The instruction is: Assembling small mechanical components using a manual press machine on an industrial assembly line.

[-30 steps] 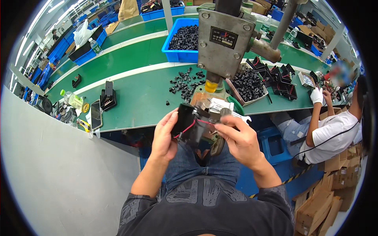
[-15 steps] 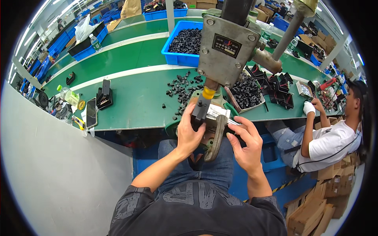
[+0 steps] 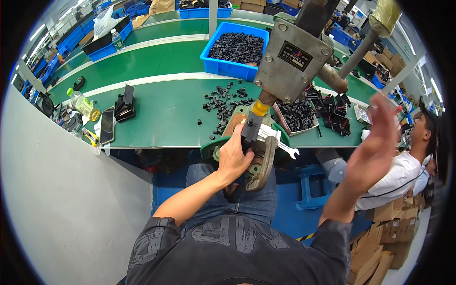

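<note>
A hand-lever press stands in front of me, with its grey metal head point(image 3: 292, 54) above a green base. Below the yellow collar point(image 3: 260, 108) of its ram is a black rectangular part point(image 3: 250, 134). My left hand point(image 3: 232, 159) is closed round the lower left side of this part, fingers on its far side and thumb near its lower end. My right hand point(image 3: 370, 152) is raised at the right, away from the press, blurred, its fingers stretched upward and nothing visible in it. The press lever point(image 3: 356, 59) slants above that hand. An open-end wrench point(image 3: 290, 151) lies on the press base.
Small black caps point(image 3: 223, 107) lie loose left of the press; more fill a blue bin point(image 3: 228, 71) and a carton point(image 3: 298, 116). Black cases with red wires point(image 3: 335, 111) sit right. A phone point(image 3: 108, 125) and bottle point(image 3: 81, 102) lie left. A co-worker point(image 3: 403, 175) sits at the right.
My right hand has left the side of the press and risen to the right, uncovering the wrench's end. My left hand stays at the black part. The view has shifted slightly.
</note>
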`<act>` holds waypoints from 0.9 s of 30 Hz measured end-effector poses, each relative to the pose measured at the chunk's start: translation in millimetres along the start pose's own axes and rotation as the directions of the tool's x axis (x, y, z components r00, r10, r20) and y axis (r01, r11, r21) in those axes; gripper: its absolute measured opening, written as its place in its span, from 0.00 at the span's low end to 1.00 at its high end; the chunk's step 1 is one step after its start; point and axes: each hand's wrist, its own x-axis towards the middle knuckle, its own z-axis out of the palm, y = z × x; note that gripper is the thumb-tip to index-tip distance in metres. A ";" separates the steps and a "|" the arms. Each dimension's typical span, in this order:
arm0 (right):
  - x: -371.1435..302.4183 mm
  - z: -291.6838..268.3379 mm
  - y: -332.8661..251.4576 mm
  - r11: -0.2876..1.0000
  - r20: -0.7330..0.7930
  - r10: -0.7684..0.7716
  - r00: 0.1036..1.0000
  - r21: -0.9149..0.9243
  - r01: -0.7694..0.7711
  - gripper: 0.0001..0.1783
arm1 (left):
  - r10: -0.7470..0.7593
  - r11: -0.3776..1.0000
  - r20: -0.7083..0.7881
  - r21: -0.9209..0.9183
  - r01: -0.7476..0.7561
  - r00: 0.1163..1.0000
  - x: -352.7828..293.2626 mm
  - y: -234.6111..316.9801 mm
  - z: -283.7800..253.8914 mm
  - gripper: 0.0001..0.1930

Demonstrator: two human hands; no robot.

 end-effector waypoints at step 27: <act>-49.2 68.2 -81.3 0.943 0.106 -0.302 0.947 -0.114 0.313 0.18 | 0.176 0.984 -0.132 0.035 -0.173 0.975 -4.0 -8.8 11.7 0.39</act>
